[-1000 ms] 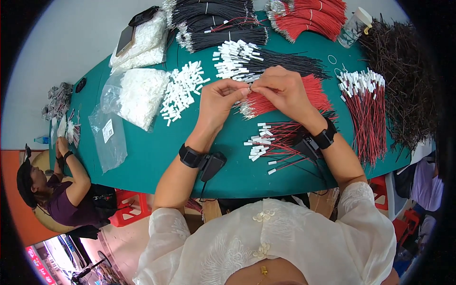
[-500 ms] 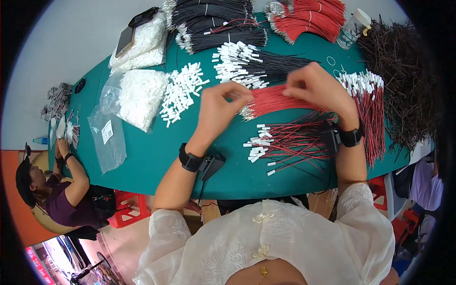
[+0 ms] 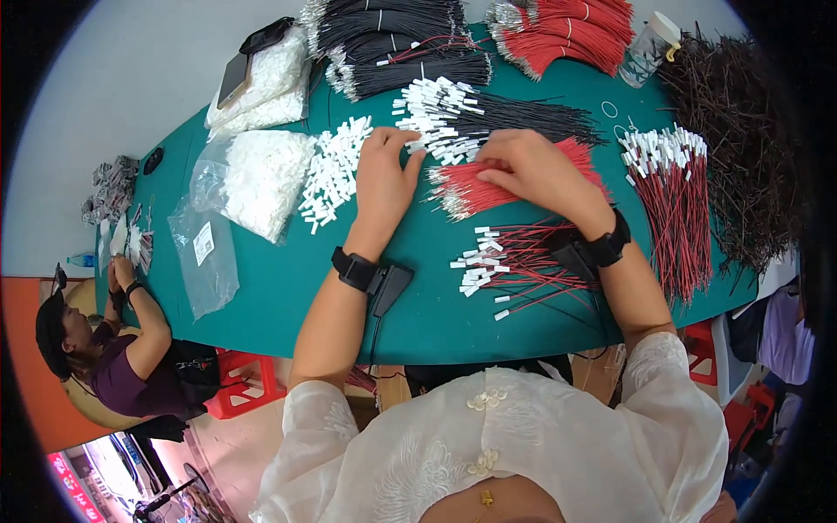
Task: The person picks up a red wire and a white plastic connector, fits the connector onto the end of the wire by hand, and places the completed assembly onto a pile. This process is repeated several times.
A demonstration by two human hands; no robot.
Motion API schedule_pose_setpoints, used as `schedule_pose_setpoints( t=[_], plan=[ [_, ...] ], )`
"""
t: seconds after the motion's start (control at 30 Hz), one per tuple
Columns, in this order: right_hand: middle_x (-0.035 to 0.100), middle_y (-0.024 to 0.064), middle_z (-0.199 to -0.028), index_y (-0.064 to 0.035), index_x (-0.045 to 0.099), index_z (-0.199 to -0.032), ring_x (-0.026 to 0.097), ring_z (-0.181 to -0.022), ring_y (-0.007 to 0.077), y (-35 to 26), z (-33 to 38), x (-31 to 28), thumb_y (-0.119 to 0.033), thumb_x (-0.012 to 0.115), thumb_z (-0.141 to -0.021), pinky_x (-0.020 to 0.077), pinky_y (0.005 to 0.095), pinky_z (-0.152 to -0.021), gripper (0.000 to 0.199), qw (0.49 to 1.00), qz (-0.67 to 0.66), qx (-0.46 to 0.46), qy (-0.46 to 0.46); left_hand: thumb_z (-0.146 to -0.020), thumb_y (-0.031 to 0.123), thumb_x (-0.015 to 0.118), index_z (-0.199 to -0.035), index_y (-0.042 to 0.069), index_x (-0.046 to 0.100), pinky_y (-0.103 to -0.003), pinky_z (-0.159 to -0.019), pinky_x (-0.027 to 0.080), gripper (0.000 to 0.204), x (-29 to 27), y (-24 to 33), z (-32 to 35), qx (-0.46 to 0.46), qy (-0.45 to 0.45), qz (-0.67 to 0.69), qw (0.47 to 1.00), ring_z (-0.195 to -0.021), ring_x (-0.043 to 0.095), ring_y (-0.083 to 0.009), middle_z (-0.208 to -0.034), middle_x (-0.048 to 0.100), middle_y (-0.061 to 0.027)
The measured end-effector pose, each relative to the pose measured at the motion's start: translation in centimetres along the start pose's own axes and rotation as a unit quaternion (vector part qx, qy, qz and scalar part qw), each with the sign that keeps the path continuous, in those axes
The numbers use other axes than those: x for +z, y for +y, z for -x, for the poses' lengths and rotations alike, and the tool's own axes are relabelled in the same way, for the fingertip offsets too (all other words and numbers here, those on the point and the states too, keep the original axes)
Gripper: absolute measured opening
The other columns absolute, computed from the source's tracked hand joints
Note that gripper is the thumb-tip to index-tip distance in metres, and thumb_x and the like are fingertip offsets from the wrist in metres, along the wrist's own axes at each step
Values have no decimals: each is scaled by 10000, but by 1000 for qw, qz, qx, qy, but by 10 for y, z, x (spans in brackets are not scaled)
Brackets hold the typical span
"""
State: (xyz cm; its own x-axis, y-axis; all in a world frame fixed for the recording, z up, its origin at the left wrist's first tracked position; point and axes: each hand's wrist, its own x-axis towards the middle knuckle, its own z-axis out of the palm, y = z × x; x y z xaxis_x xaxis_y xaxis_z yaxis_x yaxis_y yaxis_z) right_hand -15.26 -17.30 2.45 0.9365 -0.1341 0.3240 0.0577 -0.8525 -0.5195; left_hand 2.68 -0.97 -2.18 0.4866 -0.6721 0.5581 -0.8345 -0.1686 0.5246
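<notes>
Right hand [image 3: 532, 174] grip pinching the red wire bundle [image 3: 471, 190], long axis left-right; left hand [image 3: 384, 179] spread flat just beside its left end.

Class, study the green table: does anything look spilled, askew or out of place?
Mostly orderly. Loose white connectors lie spilled beside their open clear bag, and the finished wires near the right hand lie splayed, not bundled. The left hand rests beside the white connectors.
</notes>
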Motion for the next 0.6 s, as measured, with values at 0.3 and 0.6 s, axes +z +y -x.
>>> schedule_pose_setpoints(
  t=[0.3,0.6],
  plan=[
    [623,101,-832,4,686,-901,623,-860,300,3,-2,15,-77,729,-805,511,404,-750,132,998,23,-53,-2,-844,53,764,-1013,8,721,-288,-715,515,180,-6,3,0,-89,-59,82,991,-775,658,-154,-924,712,-74],
    [634,102,-847,6,664,-838,621,-852,307,4,0,18,-73,726,-790,512,409,-752,111,998,1,-61,6,-892,45,747,-1001,-37,726,-211,-732,524,137,-8,19,5,-211,-89,397,889,-812,672,-74,-912,737,-46]
  ],
)
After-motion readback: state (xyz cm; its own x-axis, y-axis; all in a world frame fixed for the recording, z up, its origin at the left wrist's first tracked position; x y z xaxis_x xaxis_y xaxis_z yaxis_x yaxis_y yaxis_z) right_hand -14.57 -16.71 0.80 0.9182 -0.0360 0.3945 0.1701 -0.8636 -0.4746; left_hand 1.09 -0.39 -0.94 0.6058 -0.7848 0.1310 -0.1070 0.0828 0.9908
